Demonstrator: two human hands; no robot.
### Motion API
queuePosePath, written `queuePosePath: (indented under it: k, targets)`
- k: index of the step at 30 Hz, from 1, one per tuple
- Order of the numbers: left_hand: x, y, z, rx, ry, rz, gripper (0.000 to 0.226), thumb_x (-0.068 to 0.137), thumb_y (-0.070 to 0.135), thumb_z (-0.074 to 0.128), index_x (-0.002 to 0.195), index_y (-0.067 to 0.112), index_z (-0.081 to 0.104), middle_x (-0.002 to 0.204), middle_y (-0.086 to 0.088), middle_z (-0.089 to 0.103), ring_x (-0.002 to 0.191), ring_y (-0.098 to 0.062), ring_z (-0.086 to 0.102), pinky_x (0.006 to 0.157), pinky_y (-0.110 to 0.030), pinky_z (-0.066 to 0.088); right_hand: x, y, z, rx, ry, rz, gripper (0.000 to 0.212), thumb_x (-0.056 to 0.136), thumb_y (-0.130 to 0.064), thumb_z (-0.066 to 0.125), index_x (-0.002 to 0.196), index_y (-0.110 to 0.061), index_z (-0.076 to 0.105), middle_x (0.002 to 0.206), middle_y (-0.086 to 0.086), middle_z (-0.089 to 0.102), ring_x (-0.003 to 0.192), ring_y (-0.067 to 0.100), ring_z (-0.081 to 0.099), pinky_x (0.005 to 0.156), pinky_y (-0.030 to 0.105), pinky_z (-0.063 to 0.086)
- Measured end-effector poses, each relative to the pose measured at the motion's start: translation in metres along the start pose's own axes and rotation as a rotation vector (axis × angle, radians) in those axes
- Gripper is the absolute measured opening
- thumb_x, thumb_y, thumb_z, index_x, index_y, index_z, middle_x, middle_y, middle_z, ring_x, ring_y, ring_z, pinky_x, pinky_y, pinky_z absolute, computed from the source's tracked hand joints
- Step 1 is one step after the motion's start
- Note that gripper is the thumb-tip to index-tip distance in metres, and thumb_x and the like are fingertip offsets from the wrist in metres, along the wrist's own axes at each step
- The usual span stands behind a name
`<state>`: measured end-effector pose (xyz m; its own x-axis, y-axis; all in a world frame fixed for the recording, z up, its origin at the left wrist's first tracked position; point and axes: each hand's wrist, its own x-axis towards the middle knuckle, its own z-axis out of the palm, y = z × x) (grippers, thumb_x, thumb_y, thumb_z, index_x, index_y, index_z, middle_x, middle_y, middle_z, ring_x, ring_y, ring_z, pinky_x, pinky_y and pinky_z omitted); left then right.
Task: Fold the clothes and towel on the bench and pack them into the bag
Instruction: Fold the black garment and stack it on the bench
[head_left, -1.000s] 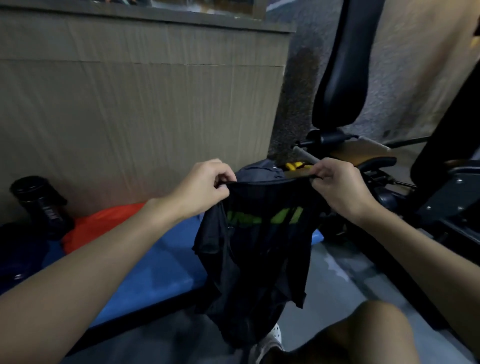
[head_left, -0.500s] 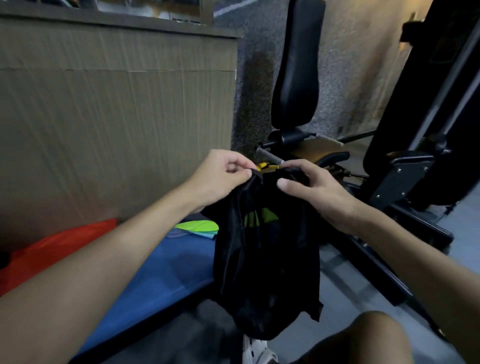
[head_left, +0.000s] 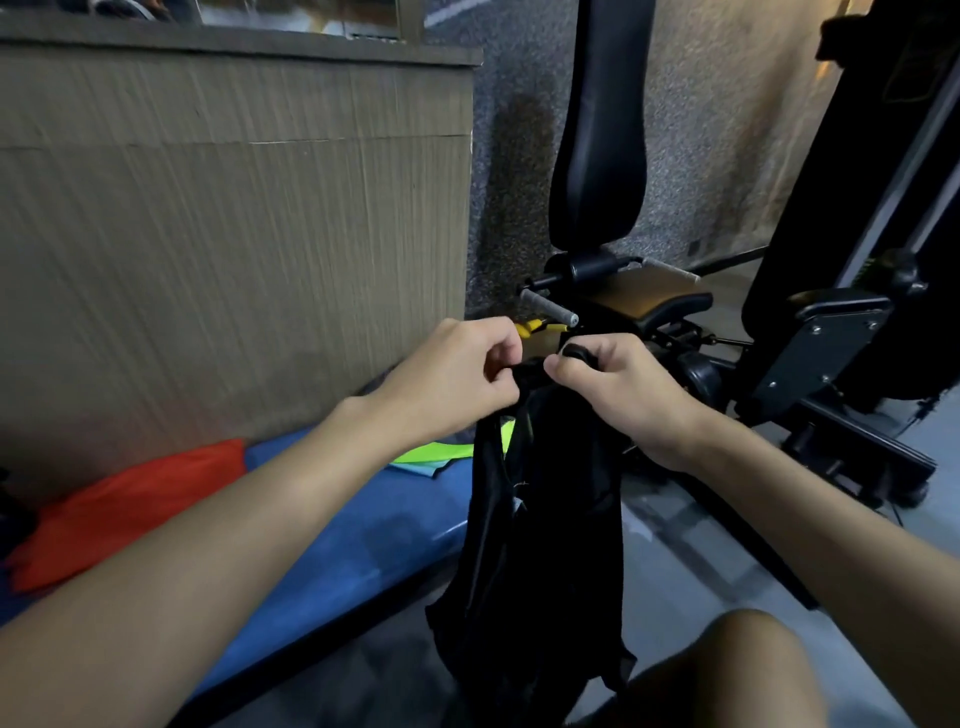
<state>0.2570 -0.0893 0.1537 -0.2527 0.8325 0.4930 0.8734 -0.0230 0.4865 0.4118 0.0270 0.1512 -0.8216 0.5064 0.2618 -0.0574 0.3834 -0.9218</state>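
A black garment with a green stripe (head_left: 540, 530) hangs in the air in front of me, folded lengthwise into a narrow strip. My left hand (head_left: 457, 374) pinches its top edge, and my right hand (head_left: 618, 384) grips the same edge right beside it, the two hands nearly touching. Below and to the left runs the blue bench (head_left: 343, 545). An orange cloth (head_left: 124, 509) lies on the bench's left part, and a neon-green garment (head_left: 431, 454) lies near its far end. No bag is in view.
A wood-panel wall (head_left: 234, 234) rises behind the bench. A black gym machine with an upright back pad (head_left: 602, 130) and seat (head_left: 644, 296) stands to the right, with more black equipment (head_left: 841, 338) further right. My knee (head_left: 748, 675) is at the bottom.
My hands have come together at the garment's top edge, folding it in half lengthwise so it hangs narrower. The view has swung to the right, away from the bench's left end.
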Motion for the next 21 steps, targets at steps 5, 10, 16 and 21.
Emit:
queuePosePath:
  k: [5, 10, 16, 21]
  targets:
    - [0.0, -0.003, -0.003, -0.029, 0.038, -0.064, 0.013, 0.073, 0.006, 0.066, 0.077, 0.018, 0.062, 0.064, 0.006, 0.06, 0.057, -0.008, 0.05, 0.058, -0.029, 0.045, 0.002, -0.001, 0.002, 0.113, 0.11, -0.025, 0.038, 0.095, -0.016, 0.06, 0.068, 0.004, 0.043, 0.072, 0.009, 0.042, 0.065, 0.023, 0.036, 0.057, 0.034, 0.029]
    - [-0.01, -0.017, 0.004, -0.181, 0.021, -0.187, 0.013, 0.074, 0.011, 0.065, 0.077, 0.022, 0.061, 0.067, 0.007, 0.06, 0.057, -0.009, 0.05, 0.06, -0.032, 0.045, 0.006, -0.009, 0.002, 0.222, 0.234, -0.026, 0.04, 0.097, -0.012, 0.057, 0.061, -0.013, 0.04, 0.059, 0.002, 0.038, 0.05, 0.012, 0.036, 0.046, 0.022, 0.031]
    - [-0.014, -0.013, -0.012, -0.483, 0.015, -0.249, 0.012, 0.088, -0.005, 0.067, 0.091, 0.006, 0.072, 0.085, -0.012, 0.072, 0.077, -0.012, 0.063, 0.077, -0.028, 0.054, 0.018, 0.003, 0.0, -0.109, 0.149, -0.081, 0.019, 0.089, -0.015, 0.07, 0.103, -0.016, 0.056, 0.088, 0.002, 0.06, 0.08, 0.011, 0.056, 0.075, 0.024, 0.046]
    - [-0.002, -0.008, -0.027, -0.429, 0.165, -0.284, 0.002, 0.086, 0.008, 0.075, 0.086, 0.006, 0.075, 0.08, -0.012, 0.075, 0.069, -0.01, 0.062, 0.068, -0.027, 0.051, 0.017, -0.001, 0.021, -0.186, 0.055, -0.306, 0.018, 0.085, 0.001, 0.071, 0.084, -0.007, 0.055, 0.061, -0.015, 0.044, 0.057, -0.002, 0.039, 0.058, 0.012, 0.033]
